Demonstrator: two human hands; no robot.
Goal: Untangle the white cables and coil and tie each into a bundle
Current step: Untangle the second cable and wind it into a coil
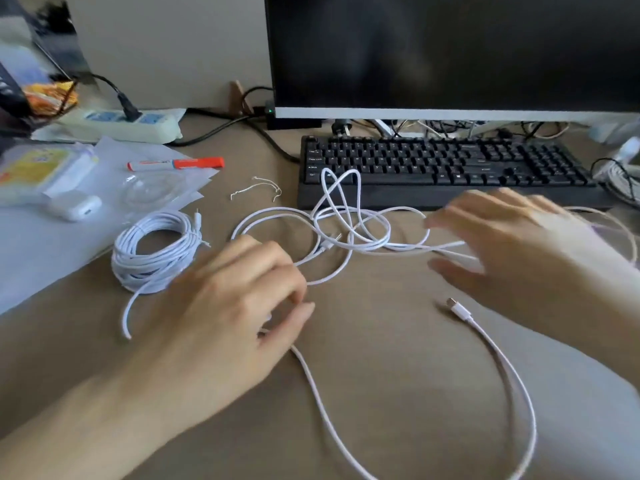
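A tangle of white cables (346, 226) lies on the brown desk in front of the keyboard, with loops standing up against its front edge. To the left sits a coiled white cable bundle (156, 251) with one end trailing toward me. My left hand (235, 299) has its fingers curled and pinches a white cable (311, 379) that runs out from under it, sweeps round in a big loop and ends at a plug (457, 306). My right hand (509, 244), blurred, hovers with its fingers spread over a strand at the tangle's right side.
Two thin twist ties (256, 188) lie behind the tangle. A black keyboard (443, 164) and a monitor (450, 53) stand at the back. At left are a red marker (176, 163), a white earbud case (76, 207), plastic sleeves and a power strip (121, 123). More cables lie at far right.
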